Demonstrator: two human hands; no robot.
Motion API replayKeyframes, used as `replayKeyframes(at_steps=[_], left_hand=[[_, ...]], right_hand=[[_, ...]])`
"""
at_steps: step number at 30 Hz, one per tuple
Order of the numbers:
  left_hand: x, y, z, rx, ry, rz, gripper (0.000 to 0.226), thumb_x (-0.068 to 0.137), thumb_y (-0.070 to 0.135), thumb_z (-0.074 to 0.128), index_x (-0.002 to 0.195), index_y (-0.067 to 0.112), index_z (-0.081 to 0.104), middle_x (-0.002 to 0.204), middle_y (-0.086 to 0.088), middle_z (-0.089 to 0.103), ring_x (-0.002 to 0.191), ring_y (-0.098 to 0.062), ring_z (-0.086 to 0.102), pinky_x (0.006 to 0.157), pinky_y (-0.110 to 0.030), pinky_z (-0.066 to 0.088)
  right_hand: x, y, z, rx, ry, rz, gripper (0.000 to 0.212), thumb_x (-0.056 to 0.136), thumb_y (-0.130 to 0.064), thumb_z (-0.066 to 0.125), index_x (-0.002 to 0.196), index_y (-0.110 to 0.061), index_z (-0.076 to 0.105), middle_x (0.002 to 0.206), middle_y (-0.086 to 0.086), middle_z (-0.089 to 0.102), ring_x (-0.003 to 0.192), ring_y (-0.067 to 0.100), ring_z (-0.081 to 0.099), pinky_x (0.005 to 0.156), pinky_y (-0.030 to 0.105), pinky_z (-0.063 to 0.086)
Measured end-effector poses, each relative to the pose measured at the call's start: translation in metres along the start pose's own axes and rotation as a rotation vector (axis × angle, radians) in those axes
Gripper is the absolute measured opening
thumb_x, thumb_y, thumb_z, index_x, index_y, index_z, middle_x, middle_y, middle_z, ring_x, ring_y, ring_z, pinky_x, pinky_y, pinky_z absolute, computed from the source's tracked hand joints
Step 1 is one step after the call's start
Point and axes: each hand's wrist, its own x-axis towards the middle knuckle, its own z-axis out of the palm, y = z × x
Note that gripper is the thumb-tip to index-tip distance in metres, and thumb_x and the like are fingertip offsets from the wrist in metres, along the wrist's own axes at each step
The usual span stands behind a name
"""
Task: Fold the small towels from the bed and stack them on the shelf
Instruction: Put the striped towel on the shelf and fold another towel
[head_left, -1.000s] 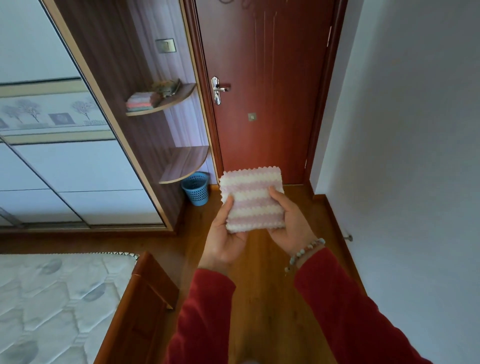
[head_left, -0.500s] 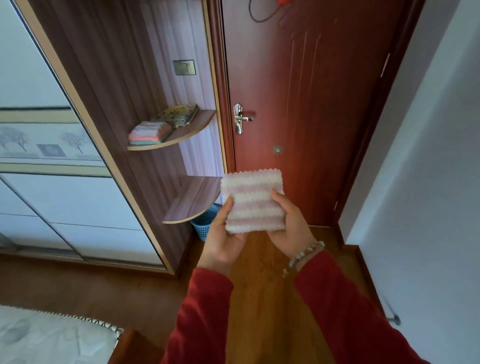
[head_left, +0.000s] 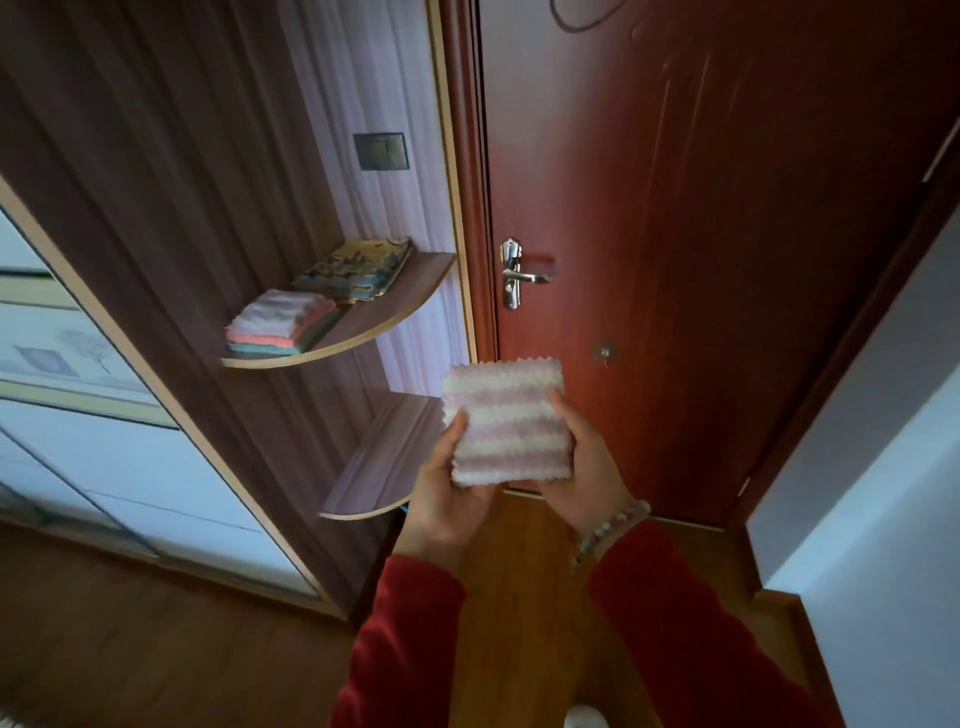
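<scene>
A folded pink-and-white striped small towel (head_left: 506, 418) is held flat in front of me by both hands. My left hand (head_left: 447, 493) grips its left edge with the thumb on top; my right hand (head_left: 582, 467), with a bead bracelet at the wrist, grips its right edge. A stack of folded towels (head_left: 283, 322), white over pink and teal, lies at the left end of the upper corner shelf (head_left: 395, 304), up and to the left of my hands.
A patterned folded item (head_left: 356, 267) lies behind the stack on the same shelf. A lower corner shelf (head_left: 384, 457) sits just left of my hands. A dark red door (head_left: 701, 234) with a metal handle (head_left: 519, 275) faces me. A white wall (head_left: 883, 493) stands on the right.
The view has moved closer to the shelves and door; the bed has left the frame. Both hands keep the same grip on the folded towel.
</scene>
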Motion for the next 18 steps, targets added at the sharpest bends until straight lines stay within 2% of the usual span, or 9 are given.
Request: replayKeyframes(at_steps=[3, 6, 8, 10, 13, 16, 18], left_hand=[[0.056, 0.016, 0.015, 0.003, 0.003, 0.033, 0.04, 0.1, 0.028, 0.045, 0.121, 0.003, 0.068, 0.134, -0.019, 0.06, 0.123, -0.029, 0.059, 0.1, -0.043, 0.052], [0.108, 0.034, 0.013, 0.005, 0.043, 0.096, 0.05, 0.098, 0.027, 0.055, 0.141, 0.003, 0.049, 0.145, -0.02, 0.05, 0.136, -0.032, 0.047, 0.118, -0.047, 0.031], [0.133, 0.048, 0.012, -0.044, 0.093, 0.133, 0.055, 0.097, 0.026, 0.055, 0.145, 0.003, 0.043, 0.147, -0.02, 0.047, 0.138, -0.032, 0.044, 0.12, -0.047, 0.023], [0.15, 0.06, 0.006, -0.068, 0.135, 0.159, 0.05, 0.099, 0.027, 0.048, 0.142, 0.002, 0.046, 0.143, -0.019, 0.052, 0.134, -0.03, 0.049, 0.118, -0.045, 0.03], [0.171, 0.081, -0.009, -0.056, 0.212, 0.226, 0.046, 0.102, 0.029, 0.041, 0.139, 0.003, 0.049, 0.137, -0.02, 0.058, 0.124, -0.03, 0.058, 0.102, -0.044, 0.049], [0.19, 0.109, -0.026, -0.032, 0.263, 0.293, 0.042, 0.103, 0.029, 0.04, 0.132, 0.004, 0.056, 0.129, -0.02, 0.064, 0.115, -0.03, 0.064, 0.088, -0.043, 0.055], [0.203, 0.132, -0.042, -0.029, 0.288, 0.345, 0.041, 0.101, 0.031, 0.041, 0.126, 0.005, 0.061, 0.119, -0.019, 0.069, 0.105, -0.029, 0.069, 0.079, -0.04, 0.059]], right_hand=[[0.061, -0.03, 0.004, 0.014, -0.051, 0.0, 0.042, 0.1, -0.029, 0.05, 0.136, -0.009, 0.055, 0.13, 0.018, 0.064, 0.12, 0.031, 0.061, 0.1, 0.047, 0.048], [0.119, -0.049, 0.01, 0.002, -0.113, 0.052, 0.042, 0.1, -0.03, 0.049, 0.136, -0.008, 0.055, 0.131, 0.018, 0.062, 0.122, 0.032, 0.06, 0.101, 0.047, 0.046], [0.155, -0.055, 0.017, -0.021, -0.151, 0.097, 0.04, 0.1, -0.029, 0.047, 0.134, -0.009, 0.057, 0.13, 0.017, 0.063, 0.122, 0.031, 0.06, 0.103, 0.047, 0.044], [0.185, -0.051, 0.025, -0.036, -0.197, 0.151, 0.04, 0.1, -0.029, 0.048, 0.131, -0.008, 0.06, 0.128, 0.018, 0.065, 0.119, 0.031, 0.062, 0.105, 0.047, 0.043], [0.231, -0.037, 0.032, -0.051, -0.232, 0.239, 0.04, 0.1, -0.031, 0.048, 0.13, -0.008, 0.061, 0.129, 0.018, 0.064, 0.119, 0.032, 0.061, 0.106, 0.048, 0.042], [0.278, -0.021, 0.048, -0.112, -0.273, 0.312, 0.043, 0.099, -0.034, 0.051, 0.134, -0.01, 0.058, 0.132, 0.018, 0.062, 0.124, 0.032, 0.058, 0.109, 0.049, 0.04], [0.31, -0.01, 0.064, -0.149, -0.289, 0.343, 0.04, 0.098, -0.034, 0.051, 0.128, -0.01, 0.062, 0.123, 0.015, 0.067, 0.114, 0.028, 0.064, 0.102, 0.044, 0.046]])
